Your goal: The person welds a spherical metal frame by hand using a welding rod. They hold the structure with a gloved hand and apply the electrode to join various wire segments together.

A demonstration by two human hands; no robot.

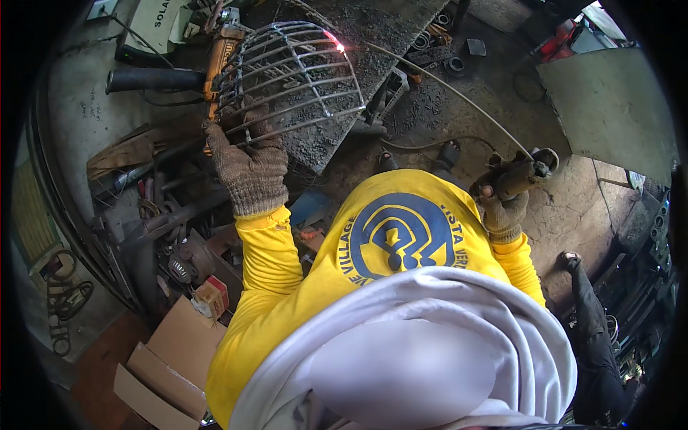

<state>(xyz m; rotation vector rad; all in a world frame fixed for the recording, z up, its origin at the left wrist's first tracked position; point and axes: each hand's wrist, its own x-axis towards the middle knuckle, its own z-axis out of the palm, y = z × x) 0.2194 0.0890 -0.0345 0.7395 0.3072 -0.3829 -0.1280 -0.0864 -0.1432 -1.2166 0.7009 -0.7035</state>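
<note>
My left hand point(252, 168), in a brown knit glove, is closed around bars at the near left end of a curved metal grille point(304, 79). A short stretch of the grille's far rim glows red-hot. My right hand point(505, 211), gloved too, grips a welding electrode holder point(517, 175). From it a long thin welding rod point(459, 94) slants up and left. The rod's tip is near the glowing spot, with a small gap between them. Behind the grille, close to my left fingers, lies an orange angle grinder point(223, 57) with a black side handle.
The grille sits over a metal worktable point(322, 143) strewn with dark grit. Metal rings and scraps point(430, 43) lie at its right. Cardboard boxes point(179, 351) are at lower left, a pale sheet panel point(609, 100) at right. Someone's dark-trousered leg point(591, 308) shows at lower right.
</note>
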